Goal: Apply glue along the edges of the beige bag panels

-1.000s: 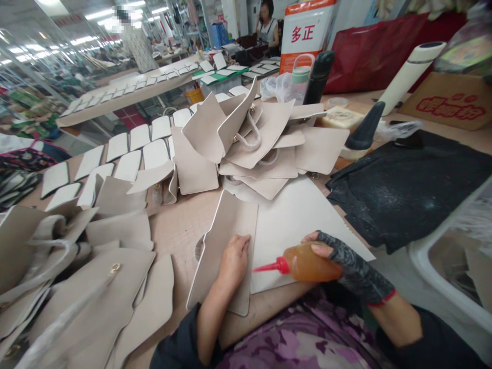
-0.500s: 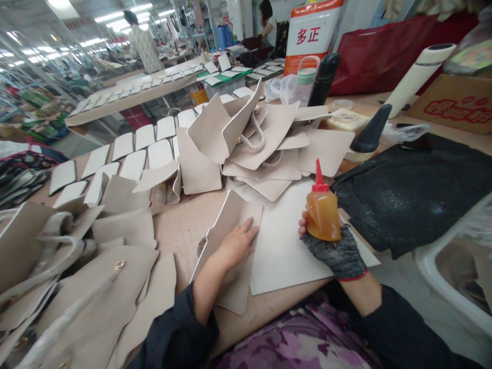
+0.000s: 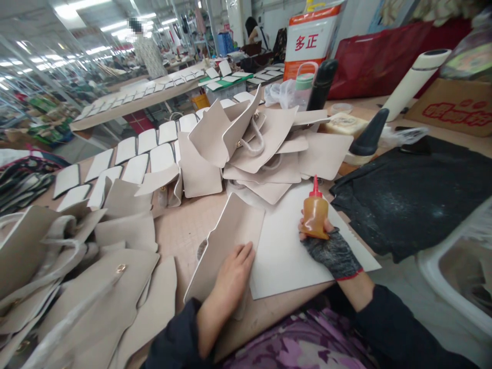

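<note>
My right hand (image 3: pixel 330 251), in a grey fingerless glove with a red cuff, is wrapped round a squeeze bottle (image 3: pixel 315 215) of amber liquid, its red nozzle pointing up. Beneath it lies a flat white sheet (image 3: pixel 284 261). My bare left hand (image 3: pixel 232 279) rests with its fingers laid on a beige leather bag panel (image 3: pixel 238 225), near the edge that meets the white sheet. The panel's left side is folded up, and part of a handle peeks out behind it. My left forearm covers the panel's lower end.
Beige bag pieces with wrapped handles (image 3: pixel 265 138) are heaped ahead, and more bag pieces (image 3: pixel 96 292) lie at left. Rows of white panels (image 3: pixel 136 169) stand behind. A black cloth (image 3: pixel 415 189), a cream flask (image 3: pixel 417 82) and a white tub (image 3: pixel 442 271) are at right. Two people are farther off.
My left hand has slid down the panel, toward me. The bottle in my right hand has dropped slightly and shifted a little left. The view has tilted slightly.
</note>
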Demonstrator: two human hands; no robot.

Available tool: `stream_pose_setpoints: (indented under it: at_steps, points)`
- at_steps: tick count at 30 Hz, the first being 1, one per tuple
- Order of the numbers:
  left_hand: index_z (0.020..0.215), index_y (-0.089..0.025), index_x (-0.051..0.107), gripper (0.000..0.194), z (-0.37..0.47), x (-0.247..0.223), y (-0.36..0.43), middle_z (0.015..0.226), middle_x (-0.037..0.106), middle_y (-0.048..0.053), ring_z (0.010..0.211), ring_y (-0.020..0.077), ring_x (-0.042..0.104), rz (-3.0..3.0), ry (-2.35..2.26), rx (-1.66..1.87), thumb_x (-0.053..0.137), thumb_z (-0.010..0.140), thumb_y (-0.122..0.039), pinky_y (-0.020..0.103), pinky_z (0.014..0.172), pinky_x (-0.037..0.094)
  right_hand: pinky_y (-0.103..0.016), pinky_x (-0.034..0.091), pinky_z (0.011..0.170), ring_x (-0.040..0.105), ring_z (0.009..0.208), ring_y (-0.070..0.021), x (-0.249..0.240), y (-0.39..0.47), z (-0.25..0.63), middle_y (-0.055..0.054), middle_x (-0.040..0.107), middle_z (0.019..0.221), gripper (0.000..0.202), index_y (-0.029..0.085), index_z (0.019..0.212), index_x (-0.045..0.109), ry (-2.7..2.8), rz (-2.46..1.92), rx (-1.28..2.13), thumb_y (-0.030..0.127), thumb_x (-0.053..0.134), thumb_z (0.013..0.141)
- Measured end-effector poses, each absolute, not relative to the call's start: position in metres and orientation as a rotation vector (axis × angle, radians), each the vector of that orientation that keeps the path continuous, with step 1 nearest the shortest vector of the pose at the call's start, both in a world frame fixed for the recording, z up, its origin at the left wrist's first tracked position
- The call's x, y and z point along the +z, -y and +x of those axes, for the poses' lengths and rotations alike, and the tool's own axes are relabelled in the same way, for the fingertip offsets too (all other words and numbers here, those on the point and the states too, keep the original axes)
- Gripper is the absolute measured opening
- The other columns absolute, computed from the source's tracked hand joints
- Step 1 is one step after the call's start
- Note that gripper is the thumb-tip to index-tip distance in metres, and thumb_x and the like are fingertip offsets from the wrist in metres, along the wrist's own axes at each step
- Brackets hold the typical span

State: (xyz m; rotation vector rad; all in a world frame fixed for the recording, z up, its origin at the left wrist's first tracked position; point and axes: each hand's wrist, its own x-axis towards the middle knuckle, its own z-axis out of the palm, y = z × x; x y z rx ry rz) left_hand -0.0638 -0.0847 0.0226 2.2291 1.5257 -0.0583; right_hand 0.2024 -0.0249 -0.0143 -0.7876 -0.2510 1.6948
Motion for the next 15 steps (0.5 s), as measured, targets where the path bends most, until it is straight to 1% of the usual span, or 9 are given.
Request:
stream_pose_setpoints:
  at_steps: [3, 4, 6, 8, 9, 11, 12, 13, 15]
  points:
    - [0.141, -0.027, 0.034, 0.055, -0.081, 0.011, 0.122, 0.151, 0.029, 0.004, 0.14, 0.0182, 0.025, 2.201, -1.474, -0.057, 0.034, 0.089, -0.006, 0.041, 0.113, 0.028, -0.029, 0.057, 0.06, 0.061, 0.076, -0.0164, -0.012, 0.026, 0.2, 0.002, 0.065, 0.086, 0.032, 0.024, 0.092, 0.061, 0.268, -0.838, 1.644, 0.041, 0.074, 0.068]
    - [0.142, -0.028, 0.031, 0.057, -0.085, 0.011, 0.129, 0.152, 0.026, 0.004, 0.14, 0.0178, 0.023, 2.195, -1.444, -0.062, 0.037, 0.089, -0.008, 0.042, 0.114, 0.027, -0.029, 0.057, 0.059, 0.061, 0.075, -0.0162, -0.011, 0.027, 0.2, 0.002, 0.065, 0.087, 0.034, 0.024, 0.091, 0.061, 0.248, -0.838, 1.648, 0.041, 0.076, 0.066]
    - [0.143, -0.028, 0.03, 0.063, -0.09, 0.017, 0.134, 0.152, 0.025, 0.006, 0.14, 0.0206, 0.024, 2.194, -1.363, -0.089, 0.051, 0.085, -0.016, 0.043, 0.113, 0.029, -0.028, 0.057, 0.057, 0.062, 0.073, -0.0158, -0.01, 0.027, 0.201, 0.002, 0.066, 0.089, 0.041, 0.023, 0.092, 0.061, 0.186, -0.835, 1.663, 0.038, 0.081, 0.059]
    - [0.14, -0.027, 0.037, 0.069, -0.093, 0.03, 0.131, 0.15, 0.03, 0.007, 0.138, 0.024, 0.028, 2.222, -1.343, -0.083, 0.064, 0.076, -0.019, 0.044, 0.112, 0.031, -0.029, 0.058, 0.057, 0.062, 0.072, -0.0165, -0.01, 0.027, 0.201, 0.002, 0.066, 0.088, 0.048, 0.023, 0.094, 0.062, 0.135, -0.856, 1.663, 0.035, 0.084, 0.054]
    - [0.137, -0.027, 0.041, 0.068, -0.096, 0.038, 0.128, 0.148, 0.035, 0.008, 0.137, 0.0251, 0.03, 2.243, -1.432, -0.036, 0.066, 0.074, -0.019, 0.045, 0.112, 0.03, -0.029, 0.058, 0.057, 0.063, 0.073, -0.0171, -0.01, 0.027, 0.201, 0.002, 0.066, 0.086, 0.048, 0.024, 0.095, 0.062, 0.123, -0.869, 1.664, 0.034, 0.084, 0.053]
    - [0.133, -0.024, 0.047, 0.056, -0.104, 0.053, 0.122, 0.143, 0.043, 0.01, 0.134, 0.0272, 0.036, 2.224, -1.836, 0.145, 0.06, 0.078, -0.019, 0.049, 0.112, 0.028, -0.03, 0.059, 0.057, 0.063, 0.075, -0.018, -0.01, 0.027, 0.201, 0.002, 0.066, 0.087, 0.049, 0.025, 0.097, 0.062, 0.12, -0.883, 1.656, 0.033, 0.084, 0.054]
    - [0.13, -0.021, 0.049, 0.051, -0.11, 0.059, 0.119, 0.139, 0.048, 0.013, 0.131, 0.0288, 0.041, 2.144, -2.071, 0.241, 0.057, 0.08, -0.02, 0.051, 0.11, 0.03, -0.03, 0.059, 0.056, 0.063, 0.075, -0.018, -0.011, 0.027, 0.2, 0.003, 0.067, 0.088, 0.05, 0.026, 0.099, 0.061, 0.122, -0.879, 1.652, 0.033, 0.083, 0.055]
    - [0.127, -0.018, 0.053, 0.046, -0.117, 0.064, 0.118, 0.131, 0.056, 0.015, 0.124, 0.0298, 0.049, 2.02, -2.239, 0.3, 0.054, 0.081, -0.021, 0.051, 0.105, 0.035, -0.029, 0.059, 0.056, 0.063, 0.074, -0.0177, -0.012, 0.027, 0.2, 0.002, 0.067, 0.089, 0.053, 0.027, 0.102, 0.061, 0.125, -0.868, 1.649, 0.033, 0.083, 0.055]
    - [0.112, -0.019, 0.061, 0.033, -0.13, 0.07, 0.117, 0.108, 0.069, 0.012, 0.102, 0.027, 0.063, 1.789, -2.273, 0.316, 0.049, 0.082, -0.022, 0.043, 0.091, 0.048, -0.029, 0.059, 0.054, 0.063, 0.071, -0.0174, -0.015, 0.026, 0.2, 0.002, 0.068, 0.09, 0.059, 0.027, 0.107, 0.059, 0.137, -0.85, 1.63, 0.032, 0.084, 0.054]
